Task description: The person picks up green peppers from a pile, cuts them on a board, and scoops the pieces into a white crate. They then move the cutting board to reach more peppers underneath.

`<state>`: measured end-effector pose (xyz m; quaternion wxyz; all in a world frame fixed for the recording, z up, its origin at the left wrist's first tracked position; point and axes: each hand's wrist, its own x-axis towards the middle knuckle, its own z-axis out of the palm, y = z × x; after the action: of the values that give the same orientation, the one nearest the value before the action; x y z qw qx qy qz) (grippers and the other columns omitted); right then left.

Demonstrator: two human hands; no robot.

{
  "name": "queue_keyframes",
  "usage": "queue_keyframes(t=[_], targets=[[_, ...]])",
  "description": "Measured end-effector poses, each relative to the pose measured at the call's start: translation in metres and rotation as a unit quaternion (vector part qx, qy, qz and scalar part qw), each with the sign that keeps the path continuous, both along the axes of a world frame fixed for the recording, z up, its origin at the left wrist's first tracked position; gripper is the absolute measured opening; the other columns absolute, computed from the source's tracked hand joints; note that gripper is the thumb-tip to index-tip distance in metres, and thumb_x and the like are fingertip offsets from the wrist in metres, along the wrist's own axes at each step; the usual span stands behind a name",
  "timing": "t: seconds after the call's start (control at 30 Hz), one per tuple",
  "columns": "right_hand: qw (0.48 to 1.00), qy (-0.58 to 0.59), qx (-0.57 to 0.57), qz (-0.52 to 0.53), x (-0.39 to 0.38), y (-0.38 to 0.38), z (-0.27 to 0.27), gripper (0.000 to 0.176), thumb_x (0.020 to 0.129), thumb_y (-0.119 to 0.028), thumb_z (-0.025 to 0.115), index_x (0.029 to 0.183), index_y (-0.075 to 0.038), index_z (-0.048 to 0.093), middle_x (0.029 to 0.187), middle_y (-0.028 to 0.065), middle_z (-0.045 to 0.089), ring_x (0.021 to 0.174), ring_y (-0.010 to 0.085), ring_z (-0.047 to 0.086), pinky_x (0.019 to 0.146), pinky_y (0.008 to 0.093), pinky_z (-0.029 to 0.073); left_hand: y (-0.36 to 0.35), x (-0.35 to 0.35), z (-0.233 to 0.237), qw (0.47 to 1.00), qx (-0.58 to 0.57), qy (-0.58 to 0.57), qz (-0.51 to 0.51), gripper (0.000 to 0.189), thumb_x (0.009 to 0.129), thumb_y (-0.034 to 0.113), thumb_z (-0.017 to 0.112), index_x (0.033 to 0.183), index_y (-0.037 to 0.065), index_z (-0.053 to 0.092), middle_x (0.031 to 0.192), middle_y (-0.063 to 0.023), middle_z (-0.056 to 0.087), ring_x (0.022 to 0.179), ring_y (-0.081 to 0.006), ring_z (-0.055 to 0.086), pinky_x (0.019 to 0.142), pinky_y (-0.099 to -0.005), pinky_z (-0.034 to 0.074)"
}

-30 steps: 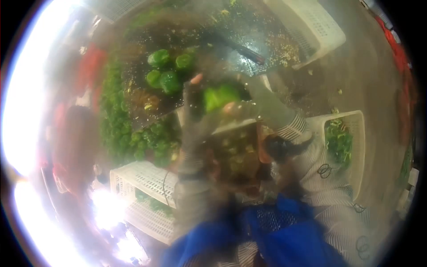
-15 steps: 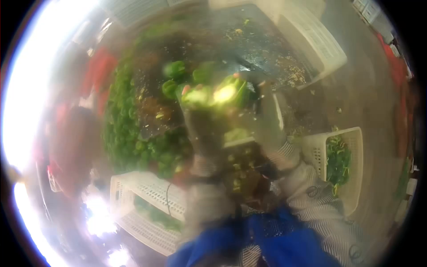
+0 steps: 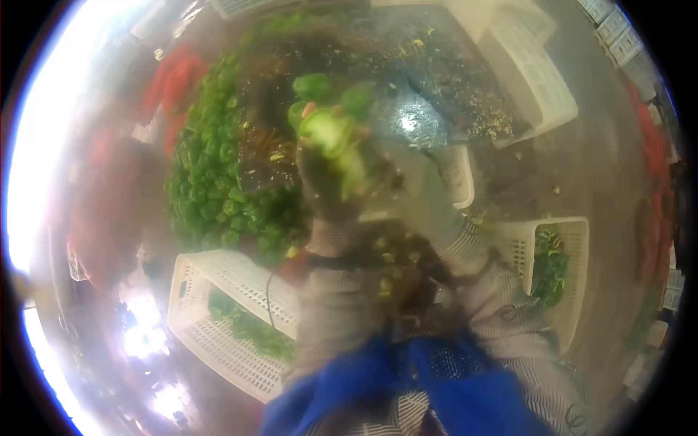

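My left hand (image 3: 320, 174), blurred, is closed around a green bell pepper (image 3: 327, 132) whose pale inside shows. Below it, a smeared yellow-green piece (image 3: 352, 174) sits between the two hands. My right hand (image 3: 389, 167) is close on the right side of the pepper, too smeared to show its fingers or what they hold. Just beyond the hands, whole green peppers (image 3: 313, 87) lie on the dark work surface (image 3: 269, 94).
A heap of green peppers (image 3: 211, 182) covers the left side. White baskets with green pieces stand at lower left (image 3: 236, 291) and right (image 3: 582, 283). Another white crate (image 3: 534, 80) is at upper right. Seed-like bits (image 3: 487, 120) litter the surface. Red fabric (image 3: 174, 80) shows at left.
The bright pepper parts, side by side before, now appear one above the other and further left. My right hand has moved left toward my left hand. The camera view has shifted slightly.
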<state>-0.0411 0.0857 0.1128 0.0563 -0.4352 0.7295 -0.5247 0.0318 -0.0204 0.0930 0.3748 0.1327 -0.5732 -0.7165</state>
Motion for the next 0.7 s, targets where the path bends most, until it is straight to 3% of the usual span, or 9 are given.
queue_keyframes(t=[0.13, 0.37, 0.47, 0.57, 0.63, 0.7], targets=[[0.991, -0.115, 0.015, 0.068, -0.016, 0.009, -0.002, 0.062, 0.076, -0.026, 0.082, 0.129, -0.002, 0.06, 0.119, 0.0193, 0.064, 0.11, 0.0354, 0.061, 0.096, 0.041, 0.049, -0.009, -0.008, -0.01, 0.998, 0.06, 0.023, -0.028, 0.056, 0.099, 0.029, 0.057, 0.143, -0.001, 0.041, 0.12, -0.0186, 0.06, 0.099, -0.0236, 0.065, 0.082, -0.0317, 0.058], [0.988, -0.11, 0.057, 0.096, -0.029, 0.022, -0.027, 0.066, 0.078, -0.03, 0.08, 0.132, -0.001, 0.057, 0.125, 0.0193, 0.061, 0.111, 0.0313, 0.061, 0.097, 0.0401, 0.048, -0.009, -0.028, -0.021, 0.988, 0.122, 0.043, -0.079, 0.058, 0.099, 0.031, 0.056, 0.144, -0.002, 0.041, 0.119, -0.019, 0.061, 0.099, -0.0241, 0.065, 0.083, -0.032, 0.058], [0.993, -0.094, 0.023, 0.065, -0.027, 0.026, -0.038, 0.064, 0.08, -0.028, 0.08, 0.133, -0.001, 0.056, 0.116, 0.0201, 0.064, 0.106, 0.0317, 0.063, 0.094, 0.04, 0.049, -0.004, -0.036, -0.022, 0.984, 0.143, 0.04, -0.093, 0.059, 0.099, 0.032, 0.056, 0.144, -0.003, 0.04, 0.118, -0.0191, 0.061, 0.099, -0.0243, 0.065, 0.083, -0.0322, 0.058], [0.978, -0.184, 0.038, 0.085, -0.038, 0.034, -0.039, 0.058, 0.082, -0.024, 0.079, 0.13, -0.001, 0.058, 0.108, 0.0189, 0.067, 0.1, 0.0281, 0.065, 0.091, 0.0369, 0.05, 0.006, -0.046, -0.02, 0.98, 0.162, 0.036, -0.108, 0.06, 0.099, 0.033, 0.056, 0.144, -0.003, 0.04, 0.118, -0.0193, 0.061, 0.099, -0.0245, 0.065, 0.083, -0.0323, 0.059], [0.939, -0.278, 0.009, 0.201, -0.051, 0.038, -0.042, 0.054, 0.082, -0.021, 0.079, 0.128, -0.001, 0.059, 0.103, 0.0164, 0.07, 0.095, 0.0226, 0.066, 0.087, 0.0336, 0.051, 0.009, -0.056, -0.017, 0.971, 0.178, 0.083, -0.138, 0.068, 0.099, 0.039, 0.058, 0.143, -0.008, 0.038, 0.114, -0.0208, 0.063, 0.1, -0.0253, 0.066, 0.086, -0.034, 0.059], [0.935, -0.299, 0.001, 0.191, -0.052, 0.046, -0.037, 0.052, 0.081, -0.019, 0.079, 0.126, -0.001, 0.06, 0.104, 0.0153, 0.07, 0.095, 0.0202, 0.065, 0.086, 0.0327, 0.051, 0.014, -0.059, -0.027, 0.975, 0.168, 0.067, -0.131, 0.069, 0.098, 0.039, 0.058, 0.143, -0.009, 0.038, 0.113, -0.0214, 0.063, 0.099, -0.0259, 0.066, 0.086, -0.0346, 0.059]])
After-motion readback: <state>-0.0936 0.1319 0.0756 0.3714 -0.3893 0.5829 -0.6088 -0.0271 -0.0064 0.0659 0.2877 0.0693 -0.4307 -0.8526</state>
